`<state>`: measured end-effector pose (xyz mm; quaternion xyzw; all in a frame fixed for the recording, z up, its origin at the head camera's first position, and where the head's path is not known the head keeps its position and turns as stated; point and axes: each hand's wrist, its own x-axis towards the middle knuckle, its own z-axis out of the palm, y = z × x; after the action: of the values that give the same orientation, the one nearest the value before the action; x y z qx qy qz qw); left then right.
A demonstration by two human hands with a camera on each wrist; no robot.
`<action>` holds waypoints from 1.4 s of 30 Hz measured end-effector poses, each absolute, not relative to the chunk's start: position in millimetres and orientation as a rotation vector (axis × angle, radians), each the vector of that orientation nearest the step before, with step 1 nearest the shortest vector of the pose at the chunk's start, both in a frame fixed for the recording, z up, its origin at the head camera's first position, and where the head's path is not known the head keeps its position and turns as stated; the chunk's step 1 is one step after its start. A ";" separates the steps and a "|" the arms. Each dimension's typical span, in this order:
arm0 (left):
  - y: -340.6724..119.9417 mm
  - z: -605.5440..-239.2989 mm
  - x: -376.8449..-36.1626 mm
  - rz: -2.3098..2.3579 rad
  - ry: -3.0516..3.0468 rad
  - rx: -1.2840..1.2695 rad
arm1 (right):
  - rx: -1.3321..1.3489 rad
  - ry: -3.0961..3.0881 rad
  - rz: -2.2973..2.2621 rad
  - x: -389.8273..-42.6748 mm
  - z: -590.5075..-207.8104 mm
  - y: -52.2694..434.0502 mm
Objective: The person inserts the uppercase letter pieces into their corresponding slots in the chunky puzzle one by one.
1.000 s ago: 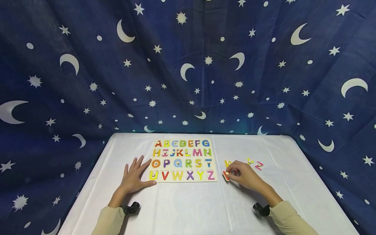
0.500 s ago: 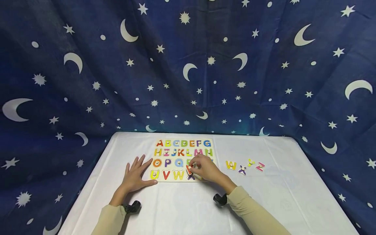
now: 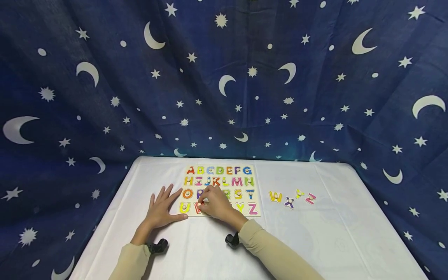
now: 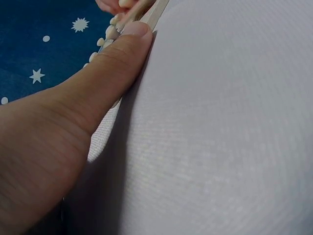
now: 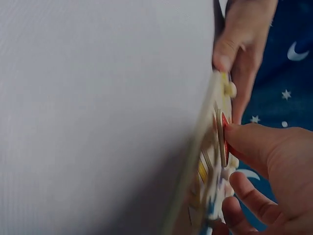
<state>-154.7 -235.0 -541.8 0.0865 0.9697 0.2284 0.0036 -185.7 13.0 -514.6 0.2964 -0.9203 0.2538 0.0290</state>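
At the bottom row of the alphabet board (image 3: 257, 186), beside the yellow U, sits a red letter piece (image 3: 198, 208), pinched between thumb and fingertips of the right hand (image 3: 216, 204) and pressed against the board; seen edge-on in the right wrist view as a thin red piece (image 5: 224, 134) under the thumb. Lies flat just left of the board, the left hand (image 3: 160, 212), fingers spread and straight, gripping nothing, thumb along the board's near left corner (image 4: 155, 14). Holds most letters in four rows, A to Z. Lie loose on the white table (image 3: 332, 233) to the right of the board, well apart from both hands: a yellow W (image 3: 275, 196), a purple X (image 3: 288, 202), a yellow Y (image 3: 298, 193), a pink Z (image 3: 310, 198). Hangs behind the table a dark blue cloth (image 3: 105, 77) with white moons and stars.
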 end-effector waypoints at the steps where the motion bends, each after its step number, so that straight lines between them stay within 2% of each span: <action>1: -235.0 -542.0 -154.8 0.718 3.038 0.275 | 0.914 -2.844 0.761 -185.0 -515.5 10.4; 14: -233.5 -542.5 -156.8 0.724 3.046 0.284 | 0.817 -2.846 0.528 -178.1 -512.1 1.8; 26: -231.9 -540.8 -158.8 0.716 3.059 0.313 | 0.812 -2.860 0.600 -178.1 -508.4 6.9; 35: -232.0 -540.8 -157.2 0.707 3.047 0.272 | 0.896 -2.841 0.901 -194.1 -500.8 69.7; 42: -233.0 -541.7 -153.7 0.705 3.040 0.258 | 0.795 -2.823 0.909 -201.9 -502.8 136.9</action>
<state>-153.7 -233.0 -541.7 0.0825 0.9708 0.2250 0.0051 -201.9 136.9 -502.8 0.2586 -0.9189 0.2959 0.0356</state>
